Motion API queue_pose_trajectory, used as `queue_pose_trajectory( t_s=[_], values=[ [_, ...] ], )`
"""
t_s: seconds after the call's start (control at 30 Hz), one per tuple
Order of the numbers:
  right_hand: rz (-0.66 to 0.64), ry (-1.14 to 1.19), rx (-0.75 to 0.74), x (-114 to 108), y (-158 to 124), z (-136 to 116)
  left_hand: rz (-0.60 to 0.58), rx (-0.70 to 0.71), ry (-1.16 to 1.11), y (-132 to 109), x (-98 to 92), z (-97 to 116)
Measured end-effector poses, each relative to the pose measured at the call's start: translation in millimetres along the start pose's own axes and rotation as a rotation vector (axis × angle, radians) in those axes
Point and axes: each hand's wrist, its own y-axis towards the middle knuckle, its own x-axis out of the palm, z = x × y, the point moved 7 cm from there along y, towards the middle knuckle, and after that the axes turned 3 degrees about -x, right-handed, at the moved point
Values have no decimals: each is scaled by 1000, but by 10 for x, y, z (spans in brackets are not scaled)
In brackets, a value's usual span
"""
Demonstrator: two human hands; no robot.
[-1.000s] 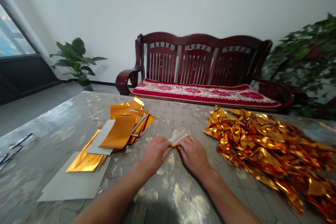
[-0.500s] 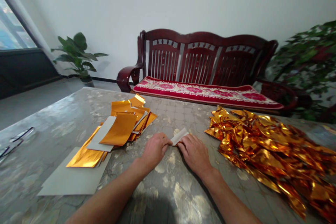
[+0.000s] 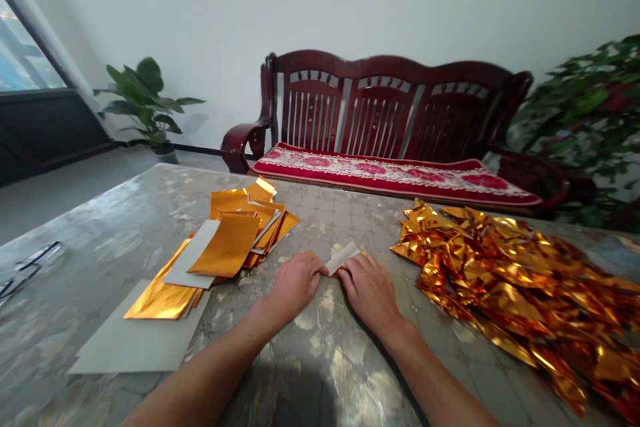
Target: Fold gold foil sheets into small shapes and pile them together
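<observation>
Between my hands, near the middle of the table, lies a small folded sheet of foil paper [image 3: 343, 257], its pale backing up and a sliver of gold along its near edge. My left hand [image 3: 299, 280] pinches its left end with closed fingers. At the other end, my right hand [image 3: 369, 288] is closed on the paper with thumb and fingertips. To the left is a loose stack of gold foil paper [image 3: 226, 247], some sheets pale side up. A heap of folded gold foil pieces [image 3: 505, 287] covers the right side.
Glasses [image 3: 31, 268] rest at the table's left edge, and larger pale sheets [image 3: 135, 347] lie under the stack. Beyond the patterned table [image 3: 320, 203] stands a wooden bench [image 3: 380, 107] with a red runner. Potted plants [image 3: 145, 103] flank it.
A strip of gold now shows along the folded paper's near edge, where only the pale side showed before. Both hands keep almost the same place and grip.
</observation>
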Motion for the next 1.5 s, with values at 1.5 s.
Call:
queue_pose_trajectory(
  t_s=[1.5],
  values=[
    [-6, 111, -13, 102, 50, 106, -285, -379, 120, 395, -50, -104]
  ],
)
